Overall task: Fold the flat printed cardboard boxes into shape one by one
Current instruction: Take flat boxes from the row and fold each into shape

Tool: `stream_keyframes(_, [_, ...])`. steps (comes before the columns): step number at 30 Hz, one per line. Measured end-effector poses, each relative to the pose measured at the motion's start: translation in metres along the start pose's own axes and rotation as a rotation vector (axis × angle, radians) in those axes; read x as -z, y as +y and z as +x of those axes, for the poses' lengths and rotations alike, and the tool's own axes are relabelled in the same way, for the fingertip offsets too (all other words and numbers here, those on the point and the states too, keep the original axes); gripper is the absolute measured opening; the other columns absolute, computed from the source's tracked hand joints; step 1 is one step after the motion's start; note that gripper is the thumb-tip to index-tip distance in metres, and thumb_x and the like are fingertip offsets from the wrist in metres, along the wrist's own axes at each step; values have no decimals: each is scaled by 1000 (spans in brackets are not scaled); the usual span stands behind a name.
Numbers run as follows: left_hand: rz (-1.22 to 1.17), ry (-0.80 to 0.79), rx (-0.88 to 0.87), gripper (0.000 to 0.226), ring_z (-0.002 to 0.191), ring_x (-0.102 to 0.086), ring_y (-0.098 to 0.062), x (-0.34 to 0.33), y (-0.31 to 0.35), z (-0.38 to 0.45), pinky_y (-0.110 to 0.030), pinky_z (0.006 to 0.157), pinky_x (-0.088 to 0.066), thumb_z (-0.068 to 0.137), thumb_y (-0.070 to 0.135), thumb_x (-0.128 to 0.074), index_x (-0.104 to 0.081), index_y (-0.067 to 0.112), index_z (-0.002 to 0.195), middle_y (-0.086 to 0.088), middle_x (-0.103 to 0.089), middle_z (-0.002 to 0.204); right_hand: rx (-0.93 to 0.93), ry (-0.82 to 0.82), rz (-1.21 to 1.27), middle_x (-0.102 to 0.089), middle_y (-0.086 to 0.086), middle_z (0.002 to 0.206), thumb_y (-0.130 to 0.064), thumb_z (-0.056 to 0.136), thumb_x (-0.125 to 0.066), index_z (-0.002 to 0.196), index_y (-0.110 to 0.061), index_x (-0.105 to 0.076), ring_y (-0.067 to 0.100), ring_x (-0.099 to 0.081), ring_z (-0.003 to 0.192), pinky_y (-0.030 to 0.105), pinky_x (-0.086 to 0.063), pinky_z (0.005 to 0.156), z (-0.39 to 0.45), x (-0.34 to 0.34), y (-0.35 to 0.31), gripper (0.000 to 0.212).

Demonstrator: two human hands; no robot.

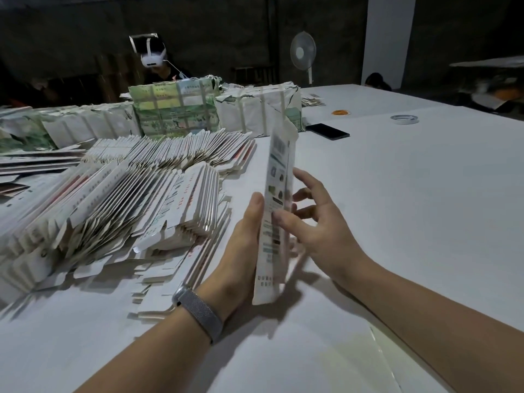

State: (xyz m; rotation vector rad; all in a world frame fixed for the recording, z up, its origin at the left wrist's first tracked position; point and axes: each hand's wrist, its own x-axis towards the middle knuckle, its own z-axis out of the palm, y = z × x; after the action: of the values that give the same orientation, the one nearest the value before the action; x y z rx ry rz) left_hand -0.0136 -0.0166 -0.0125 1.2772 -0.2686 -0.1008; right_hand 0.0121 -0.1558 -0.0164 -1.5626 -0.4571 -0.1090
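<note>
One flat box blank (279, 211) is up on edge, off the table (397, 199), roughly mid-width and toward the near edge. The left hand (241, 251) grips it from the left, palm along one face, thumb on the narrow printed side. My read: that's the anchor, so the other hand can work it. The right hand (314, 222) has its thumb on the same printed side and its fingers spread behind the far face, loosely curled; looks like a light pinch to pop the sleeve open, though the contact at the back is hidden. Blank still reads as flat, not squared up yet. Top flap (286, 131) is bent slightly.

Supply sits within left reach: fanned rows of flat blanks (136, 199) along the left side, so the next one is a short grab. Strapped bundles (175, 109) stand across the far-left part, not yet opened. Phone (327, 131), tape roll (404, 119) and rubber bands (341, 112) lie toward the far side, well apart from the work. Another person (158, 66) sits at the far edge; a fan (303, 51) stands beyond it.
</note>
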Motion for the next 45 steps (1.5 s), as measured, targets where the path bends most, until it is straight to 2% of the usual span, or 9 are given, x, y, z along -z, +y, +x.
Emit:
stream_keyframes(6, [97, 144, -68, 33, 102, -74, -27, 3, -8, 1, -44, 85, -61, 97, 54, -45, -76, 44, 103, -3, -77, 112, 1, -10, -71, -63, -28, 105, -39, 79, -69, 154, -42, -23, -2, -67, 98, 22, -59, 74, 1, 2, 2, 88])
stream_keyframes(12, [135, 179, -129, 54, 104, -74, -23, 2, -8, 2, -40, 86, -62, 90, 50, -49, -54, 25, 138, -2, -75, 117, -29, -33, -25, -70, -25, 105, -38, 81, -66, 151, -40, -33, 1, -69, 98, 25, -59, 81, -1, 1, 0, 77])
stream_keyframes(18, [195, 173, -163, 40, 91, -76, -13, 0, -10, 0, -21, 69, -59, 91, 56, -45, -63, 32, 117, 8, -78, 100, 11, -65, -74, -65, -26, 123, -38, 82, -63, 155, -31, -32, -3, -64, 111, 24, -56, 90, -5, -3, 1, 80])
stream_keyframes(22, [184, 179, -160, 51, 95, -76, -17, -2, -12, 2, -24, 71, -60, 84, 65, -53, -62, 32, 122, 3, -78, 105, 52, -69, -58, -65, -36, 116, -31, 84, -60, 142, -47, -36, -7, -63, 110, 12, -52, 83, -5, -4, 0, 64])
stream_keyframes(31, [258, 179, -202, 55, 97, -74, -10, 0, -9, 5, -19, 73, -58, 91, 61, -43, -49, 26, 132, 9, -75, 108, 47, -118, 54, -69, -10, 126, -25, 95, -52, 136, -38, -54, 15, -66, 116, 47, -52, 101, -5, -10, -5, 43])
stream_keyframes(36, [114, 198, -63, 50, 94, -76, -22, 3, -9, 6, -29, 71, -61, 101, 60, -32, -76, 38, 105, -3, -78, 104, -35, -164, 151, -74, 0, 117, -24, 92, -56, 127, -36, -61, 25, -72, 105, 48, -58, 91, -2, -6, -2, 37])
stream_keyframes(40, [129, 244, -86, 47, 99, -74, -32, 5, -6, 8, -46, 79, -62, 94, 56, -40, -65, 25, 120, -12, -75, 110, -63, -209, 208, -75, 4, 112, -13, 99, -53, 126, -32, -63, 25, -73, 98, 34, -60, 78, -2, 1, -4, 35])
stream_keyframes(43, [153, 217, -69, 46, 101, -71, -43, 6, -5, 6, -68, 87, -54, 92, 58, -46, -63, 26, 120, -19, -72, 112, -71, -170, 203, -76, 7, 106, -17, 93, -57, 126, -29, -62, 25, -74, 90, 34, -60, 74, 1, 4, -6, 35])
stream_keyframes(45, [155, 198, -43, 40, 99, -72, -40, 6, -4, 4, -68, 86, -55, 90, 60, -50, -67, 33, 113, -16, -74, 109, -78, -98, 197, -77, 8, 102, -25, 86, -58, 124, -24, -61, 25, -74, 86, 36, -60, 73, 2, 3, -7, 39])
